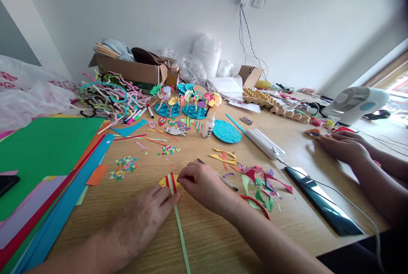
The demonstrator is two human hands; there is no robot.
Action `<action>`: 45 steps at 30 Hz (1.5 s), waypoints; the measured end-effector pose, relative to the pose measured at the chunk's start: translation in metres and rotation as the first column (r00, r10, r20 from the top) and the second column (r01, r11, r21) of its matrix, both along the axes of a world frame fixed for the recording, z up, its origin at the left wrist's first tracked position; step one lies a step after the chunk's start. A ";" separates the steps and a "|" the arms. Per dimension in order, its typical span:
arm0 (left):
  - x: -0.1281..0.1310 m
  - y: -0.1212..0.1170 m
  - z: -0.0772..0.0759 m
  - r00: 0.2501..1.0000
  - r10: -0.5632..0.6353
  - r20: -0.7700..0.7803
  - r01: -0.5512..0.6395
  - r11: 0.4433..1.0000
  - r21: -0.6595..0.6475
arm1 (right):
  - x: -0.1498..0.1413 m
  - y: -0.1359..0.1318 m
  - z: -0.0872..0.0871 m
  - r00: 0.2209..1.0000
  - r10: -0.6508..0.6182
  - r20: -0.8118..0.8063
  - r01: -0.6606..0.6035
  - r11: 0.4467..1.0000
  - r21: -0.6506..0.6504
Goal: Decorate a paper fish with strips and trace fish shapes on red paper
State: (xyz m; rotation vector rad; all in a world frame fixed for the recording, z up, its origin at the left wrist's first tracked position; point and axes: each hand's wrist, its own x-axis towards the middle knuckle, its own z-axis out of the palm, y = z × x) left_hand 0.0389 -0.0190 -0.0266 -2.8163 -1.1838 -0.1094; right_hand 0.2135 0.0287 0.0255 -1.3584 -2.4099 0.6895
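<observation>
A small yellow paper fish [163, 181] with red stripes lies on the table between my hands. Across it runs a long pale green paper strip [181, 231], whose loose end trails toward the table's near edge. My left hand [146, 208] has its thumb and fingers closed on the strip, against the fish. My right hand [204, 184] is pinched at the fish's right end; its fingertips partly cover that end. Behind the right hand lies a pen [227, 181]. Under my right forearm a red curved handle [258, 206] shows in part.
Coloured paper sheets [47, 150] are stacked left. Paper confetti [124, 167], a glue bottle [208, 127], a blue disc [227, 132] and paper scraps [261, 182] lie ahead. A phone [321, 201] and cable are right, near another person's hands [344, 146] and a fan [353, 101].
</observation>
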 end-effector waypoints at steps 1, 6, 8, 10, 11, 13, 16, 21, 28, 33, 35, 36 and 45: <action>-0.001 0.000 -0.002 1.000 -0.009 0.016 0.009 1.000 0.025 | -0.003 0.002 -0.001 1.000 -0.001 0.030 0.001 1.000 -0.006; -0.004 -0.001 -0.006 0.995 -0.034 0.094 0.028 0.997 0.066 | -0.011 0.009 -0.009 0.993 0.026 0.114 -0.024 1.000 -0.019; -0.004 -0.001 -0.005 0.994 -0.031 0.106 0.025 0.998 0.056 | -0.012 0.011 -0.011 0.988 0.040 0.150 -0.036 0.999 -0.025; -0.004 -0.002 -0.005 0.994 -0.033 0.108 0.028 0.998 0.047 | -0.013 0.012 -0.011 0.981 0.049 0.186 -0.044 0.999 -0.030; -0.004 -0.002 -0.004 0.994 -0.034 0.104 0.030 0.999 0.040 | -0.013 0.012 -0.012 0.979 0.053 0.196 -0.047 0.998 -0.031; -0.003 -0.002 -0.004 0.995 -0.031 0.093 0.029 0.999 0.030 | -0.014 0.013 -0.012 0.979 0.056 0.198 -0.050 0.998 -0.036; -0.003 -0.002 -0.007 0.997 -0.027 0.070 0.025 0.999 0.024 | -0.015 0.013 -0.013 0.978 0.065 0.199 -0.057 0.997 -0.042; -0.002 -0.004 -0.010 0.999 0.007 0.045 -0.007 1.000 0.003 | -0.018 0.015 -0.015 0.974 0.064 0.217 -0.056 0.998 -0.043; -0.001 -0.006 -0.005 1.000 0.008 -0.008 -0.008 1.000 -0.026 | -0.022 0.020 -0.008 0.965 0.053 0.257 -0.036 0.997 -0.071; 0.000 -0.006 -0.004 0.999 0.006 -0.032 -0.007 0.999 -0.036 | -0.024 0.027 -0.006 0.960 0.040 0.276 -0.026 0.998 -0.055; 0.000 -0.006 -0.004 0.999 0.009 -0.038 -0.010 0.999 -0.034 | -0.026 0.030 -0.006 0.960 0.036 0.279 -0.022 0.998 -0.051; 0.000 -0.006 -0.004 0.999 0.013 -0.042 -0.014 0.999 -0.030 | -0.026 0.031 -0.007 0.959 0.034 0.280 -0.020 0.999 -0.050; -0.003 -0.005 -0.001 0.997 0.009 0.081 -0.008 1.000 -0.011 | -0.023 0.031 -0.005 0.966 0.021 0.256 -0.007 0.998 -0.056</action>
